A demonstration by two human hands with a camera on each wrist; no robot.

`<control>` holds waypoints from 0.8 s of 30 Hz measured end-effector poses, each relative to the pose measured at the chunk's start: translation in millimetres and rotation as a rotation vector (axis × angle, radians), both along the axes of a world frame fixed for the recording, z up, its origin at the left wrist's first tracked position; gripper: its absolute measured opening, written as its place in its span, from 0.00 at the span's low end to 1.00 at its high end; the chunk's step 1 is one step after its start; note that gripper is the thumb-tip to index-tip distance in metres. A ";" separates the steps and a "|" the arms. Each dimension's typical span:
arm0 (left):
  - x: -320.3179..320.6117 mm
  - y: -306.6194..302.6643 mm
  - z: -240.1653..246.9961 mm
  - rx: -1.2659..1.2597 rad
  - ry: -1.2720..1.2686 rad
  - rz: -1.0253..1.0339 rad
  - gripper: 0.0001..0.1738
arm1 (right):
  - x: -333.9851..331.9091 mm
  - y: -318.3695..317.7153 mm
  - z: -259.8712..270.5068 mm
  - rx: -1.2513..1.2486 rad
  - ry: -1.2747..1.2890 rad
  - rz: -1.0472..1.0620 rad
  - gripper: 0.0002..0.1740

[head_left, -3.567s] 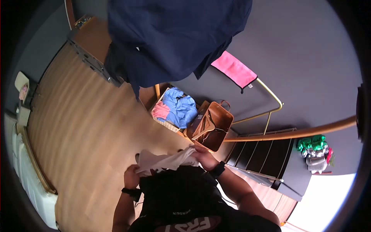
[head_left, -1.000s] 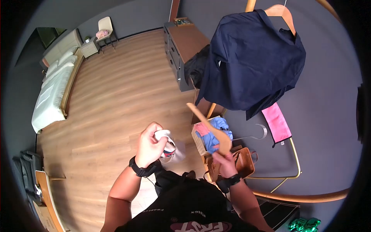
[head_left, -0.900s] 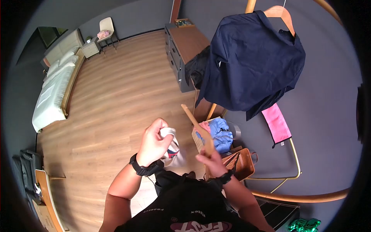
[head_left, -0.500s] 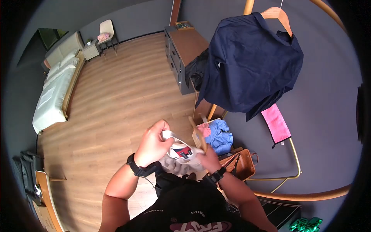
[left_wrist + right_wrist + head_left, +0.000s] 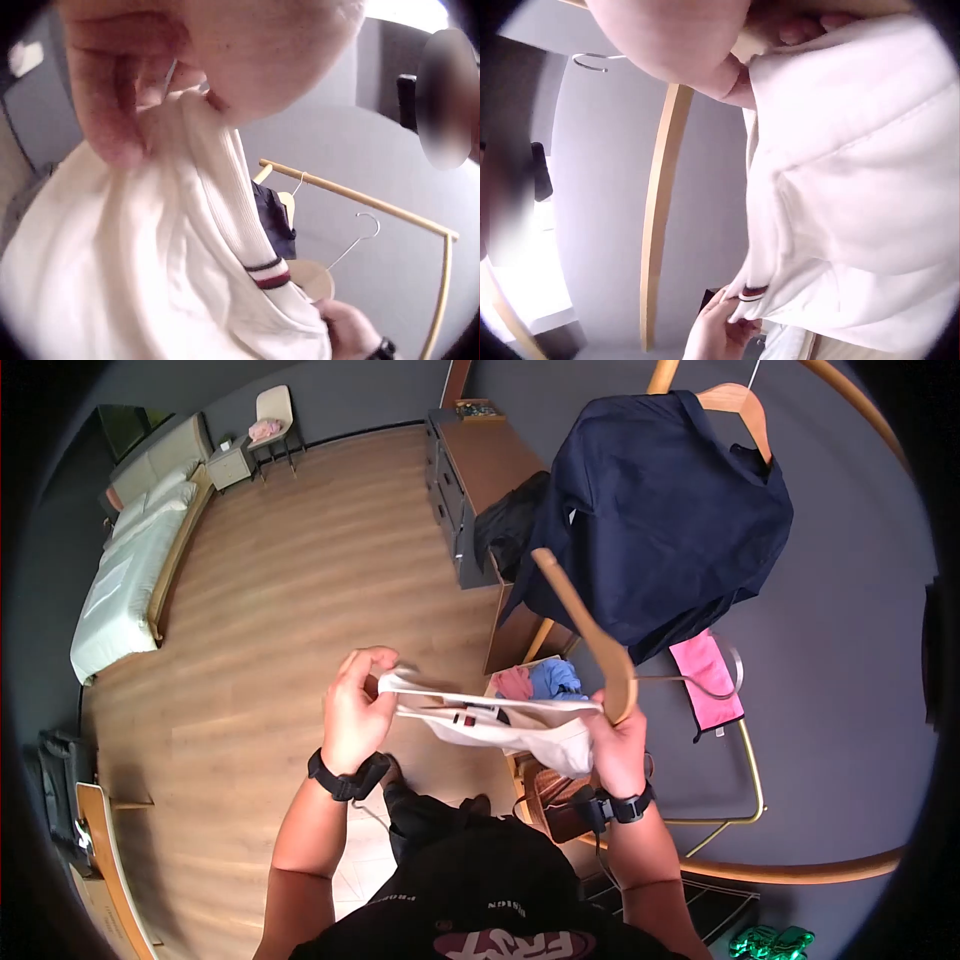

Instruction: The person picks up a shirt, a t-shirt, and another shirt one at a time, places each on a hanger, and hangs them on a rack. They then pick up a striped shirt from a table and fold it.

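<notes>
A white shirt (image 5: 560, 745) is stretched between my two hands, its opening facing up. My left hand (image 5: 357, 710) pinches one end of that opening; the left wrist view shows a ribbed edge (image 5: 225, 191) with a dark and red stripe. At the other end, my right hand (image 5: 618, 745) grips the shirt together with a wooden hanger (image 5: 590, 625). One hanger arm points up and away, and its metal hook (image 5: 738, 670) sticks out to the right. In the right wrist view the shirt (image 5: 855, 180) hangs below the fingers, which are partly hidden.
A navy shirt (image 5: 670, 520) hangs from a wooden-framed rack (image 5: 800, 872) at the right. Below stand a basket of blue (image 5: 555, 678) and pink clothes and a brown leather bag (image 5: 555, 810). A pink cloth (image 5: 705, 675) hangs on a brass rail (image 5: 755, 770).
First both hands held the shirt; then the right hand held the hanger apart from it. Now the right hand holds hanger and shirt edge together, and the hands have spread, pulling the opening wide.
</notes>
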State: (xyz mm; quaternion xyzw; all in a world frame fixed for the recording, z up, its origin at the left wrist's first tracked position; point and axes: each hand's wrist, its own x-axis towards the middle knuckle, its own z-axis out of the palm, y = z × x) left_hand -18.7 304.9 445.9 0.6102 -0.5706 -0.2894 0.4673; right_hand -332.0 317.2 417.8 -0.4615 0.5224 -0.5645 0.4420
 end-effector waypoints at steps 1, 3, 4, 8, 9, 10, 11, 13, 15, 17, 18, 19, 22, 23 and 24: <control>-0.2 -3.3 -16.0 -0.080 0.129 -0.078 0.21 | -1.0 -2.4 6.1 0.004 0.032 -0.009 0.09; 10.8 -22.3 -63.5 -0.161 -0.145 -0.332 0.20 | -10.0 -10.8 -5.9 0.052 0.175 0.045 0.07; 14.9 -26.7 -67.0 -0.104 -0.293 -0.469 0.19 | -14.2 -12.6 -12.4 0.098 0.316 0.099 0.06; 1.4 -31.9 -44.5 0.001 0.171 -0.171 0.17 | -14.1 0.8 -22.4 0.156 0.239 0.237 0.04; -7.1 -33.1 -30.7 -0.092 0.205 -0.104 0.16 | -13.0 3.8 -21.9 0.163 0.216 0.280 0.06; -15.0 -34.9 -23.8 -0.187 0.236 -0.038 0.16 | -10.4 7.5 -20.5 0.174 0.219 0.283 0.06; -21.1 -38.6 -26.7 -0.196 0.255 -0.076 0.17 | -6.9 8.6 -17.7 0.178 0.216 0.319 0.07; -33.7 -36.6 -20.6 -0.100 0.164 -0.170 0.14 | -6.1 7.8 -19.0 0.223 0.179 0.401 0.13; -49.2 -35.3 -15.8 -0.171 -0.006 -0.260 0.11 | -3.0 7.4 -28.8 0.171 0.188 0.379 0.13; -65.1 -29.1 -13.6 -0.117 -0.031 -0.344 0.11 | 2.4 6.9 -35.3 0.090 0.202 0.341 0.16; -72.3 -27.1 -14.3 -0.142 -0.051 -0.399 0.12 | 8.0 8.2 -30.4 0.090 0.204 0.338 0.16; -79.6 -24.4 -12.9 -0.142 -0.048 -0.403 0.12 | 14.9 9.6 -20.0 0.108 0.232 0.342 0.18; -94.7 -17.6 -8.5 -0.173 -0.035 -0.596 0.13 | 29.6 5.8 -0.6 0.181 0.267 0.393 0.26; -97.0 -17.1 -9.7 -0.202 -0.055 -0.664 0.14 | 35.7 3.1 1.7 0.126 0.314 0.392 0.23; -97.5 -16.7 -10.3 -0.231 -0.074 -0.730 0.14 | 41.3 2.1 2.4 0.071 0.363 0.391 0.22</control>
